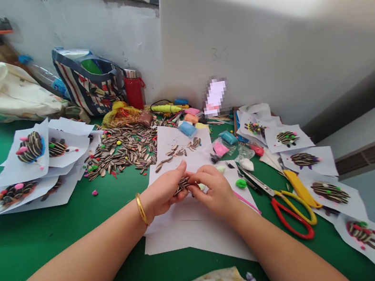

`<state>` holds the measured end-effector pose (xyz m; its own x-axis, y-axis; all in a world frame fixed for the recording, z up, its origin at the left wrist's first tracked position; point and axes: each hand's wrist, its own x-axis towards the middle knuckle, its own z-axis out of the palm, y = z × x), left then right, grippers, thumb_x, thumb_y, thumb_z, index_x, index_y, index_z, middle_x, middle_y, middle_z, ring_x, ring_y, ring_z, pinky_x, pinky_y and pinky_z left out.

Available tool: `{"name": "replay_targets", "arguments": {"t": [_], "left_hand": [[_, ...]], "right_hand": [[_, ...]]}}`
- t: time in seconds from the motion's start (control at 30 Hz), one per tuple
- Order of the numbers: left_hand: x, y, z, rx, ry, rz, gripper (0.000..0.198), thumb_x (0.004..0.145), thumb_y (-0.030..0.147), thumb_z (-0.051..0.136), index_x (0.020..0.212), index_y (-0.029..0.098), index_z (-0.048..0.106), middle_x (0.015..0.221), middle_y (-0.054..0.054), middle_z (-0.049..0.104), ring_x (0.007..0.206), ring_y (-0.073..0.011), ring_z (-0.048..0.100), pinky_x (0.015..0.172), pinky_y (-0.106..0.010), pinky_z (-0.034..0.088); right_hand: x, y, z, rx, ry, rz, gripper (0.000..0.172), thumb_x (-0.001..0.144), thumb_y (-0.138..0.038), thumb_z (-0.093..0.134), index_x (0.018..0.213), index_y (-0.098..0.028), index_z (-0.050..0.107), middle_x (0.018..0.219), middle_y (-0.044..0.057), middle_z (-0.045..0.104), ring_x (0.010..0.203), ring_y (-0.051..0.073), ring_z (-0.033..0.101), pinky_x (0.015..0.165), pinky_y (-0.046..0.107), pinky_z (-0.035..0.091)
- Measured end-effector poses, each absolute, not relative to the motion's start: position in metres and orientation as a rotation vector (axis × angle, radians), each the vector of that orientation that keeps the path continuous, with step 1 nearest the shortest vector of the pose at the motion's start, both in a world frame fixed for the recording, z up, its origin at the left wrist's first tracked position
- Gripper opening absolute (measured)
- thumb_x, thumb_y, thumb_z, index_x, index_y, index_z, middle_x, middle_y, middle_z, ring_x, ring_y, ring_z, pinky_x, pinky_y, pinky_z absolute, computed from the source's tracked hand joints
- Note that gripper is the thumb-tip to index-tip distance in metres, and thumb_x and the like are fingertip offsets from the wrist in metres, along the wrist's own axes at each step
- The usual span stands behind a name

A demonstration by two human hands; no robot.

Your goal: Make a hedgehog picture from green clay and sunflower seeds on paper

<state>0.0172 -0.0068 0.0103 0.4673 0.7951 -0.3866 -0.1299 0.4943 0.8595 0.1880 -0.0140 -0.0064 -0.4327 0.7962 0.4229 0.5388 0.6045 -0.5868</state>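
Observation:
My left hand (161, 188), with a gold bangle at the wrist, is closed around a small piece covered in striped sunflower seeds (181, 186). The fingers of my right hand (214, 191) are pinched together at the right side of this same piece; its underside is hidden by the hands. Both hands are above white paper sheets (177, 234) on the green table. Beyond them, several loose seeds (175, 151) lie on the paper, and a large heap of sunflower seeds (127, 148) is spread to its left.
Paper sheets with seed-and-clay figures are piled at left (34, 175) and along the right (330, 192). Red-and-yellow scissors (286, 205) and a yellow utility knife (301, 188) lie right of my hands. Blue clay (187, 128), a red bottle (134, 92) and a striped bag (87, 88) are farther back.

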Motion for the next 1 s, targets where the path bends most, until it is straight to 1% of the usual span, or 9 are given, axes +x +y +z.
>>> {"name": "replay_targets", "arguments": {"t": [0.1,0.2,0.27,0.37,0.47,0.6,0.67,0.8,1.0], "left_hand": [[0.017,-0.007,0.010,0.885,0.897,0.662,0.060,0.086,0.070,0.044,0.087,0.013,0.064,0.058,0.003,0.043,0.043,-0.0059,0.032,0.037,-0.019,0.010],[0.017,-0.006,0.010,0.884,0.900,0.663,0.055,0.086,0.066,0.047,0.086,0.014,0.064,0.054,0.004,0.041,0.042,-0.0061,0.030,0.037,-0.020,0.010],[0.016,-0.005,0.010,0.885,0.928,0.690,0.048,0.086,0.061,0.052,0.088,0.014,0.063,0.055,0.004,0.045,0.042,-0.0054,0.030,0.038,-0.019,0.012],[0.016,-0.002,0.009,0.913,0.983,0.762,0.038,0.082,0.052,0.063,0.087,0.014,0.061,0.067,0.001,0.056,0.043,-0.0034,0.033,0.040,-0.018,0.018],[0.016,-0.001,0.007,0.985,1.014,0.787,0.034,0.077,0.046,0.069,0.078,0.015,0.057,0.063,0.003,0.051,0.043,-0.0031,0.033,0.040,-0.018,0.019],[0.017,0.000,0.004,1.072,1.037,0.778,0.032,0.078,0.045,0.068,0.074,0.016,0.056,0.053,0.007,0.042,0.041,-0.0040,0.030,0.040,-0.018,0.019],[0.017,0.000,0.005,1.062,1.063,0.799,0.031,0.079,0.042,0.066,0.069,0.017,0.052,0.050,0.007,0.040,0.041,-0.0041,0.030,0.040,-0.018,0.019],[0.017,0.000,0.006,1.040,1.078,0.799,0.029,0.080,0.038,0.064,0.065,0.018,0.049,0.048,0.007,0.040,0.040,-0.0043,0.030,0.039,-0.018,0.020],[0.016,0.002,0.006,1.084,1.116,0.798,0.026,0.083,0.037,0.060,0.070,0.015,0.057,0.051,0.006,0.042,0.041,-0.0047,0.031,0.039,-0.018,0.022]], "right_hand": [[0.188,-0.015,-0.006,-1.051,-2.137,0.491,0.013,0.085,-0.017,0.058,0.088,-0.023,0.069,0.081,0.003,0.060,0.081,0.019,0.056,0.078,0.033,0.046],[0.191,-0.013,-0.006,-1.016,-2.109,0.525,0.010,0.087,-0.019,0.058,0.088,-0.023,0.067,0.085,0.003,0.062,0.085,0.019,0.057,0.080,0.034,0.045],[0.194,-0.011,-0.006,-0.996,-2.072,0.562,0.009,0.089,-0.022,0.057,0.090,-0.023,0.065,0.085,0.003,0.064,0.085,0.019,0.058,0.080,0.033,0.045],[0.199,-0.008,-0.007,-1.054,-1.983,0.628,0.006,0.088,-0.022,0.057,0.085,-0.022,0.062,0.080,0.001,0.063,0.078,0.017,0.057,0.074,0.031,0.045],[0.201,-0.006,-0.009,-1.126,-1.908,0.728,0.005,0.087,-0.023,0.058,0.085,-0.022,0.063,0.079,0.000,0.064,0.073,0.015,0.055,0.068,0.028,0.044],[0.200,-0.007,-0.011,-1.112,-1.901,0.791,0.013,0.088,-0.024,0.058,0.097,-0.023,0.067,0.089,0.001,0.068,0.077,0.015,0.058,0.070,0.029,0.045],[0.200,-0.007,-0.010,-1.091,-1.901,0.774,0.015,0.086,-0.024,0.061,0.100,-0.023,0.067,0.087,0.001,0.068,0.077,0.016,0.059,0.071,0.029,0.046],[0.201,-0.007,-0.007,-0.988,-1.952,0.680,0.006,0.086,-0.021,0.062,0.090,-0.023,0.066,0.081,0.000,0.066,0.077,0.016,0.059,0.073,0.030,0.045],[0.209,-0.001,-0.004,-1.065,-1.979,0.545,0.011,0.090,-0.019,0.056,0.084,-0.022,0.064,0.082,0.002,0.062,0.080,0.017,0.056,0.075,0.032,0.044]]}}
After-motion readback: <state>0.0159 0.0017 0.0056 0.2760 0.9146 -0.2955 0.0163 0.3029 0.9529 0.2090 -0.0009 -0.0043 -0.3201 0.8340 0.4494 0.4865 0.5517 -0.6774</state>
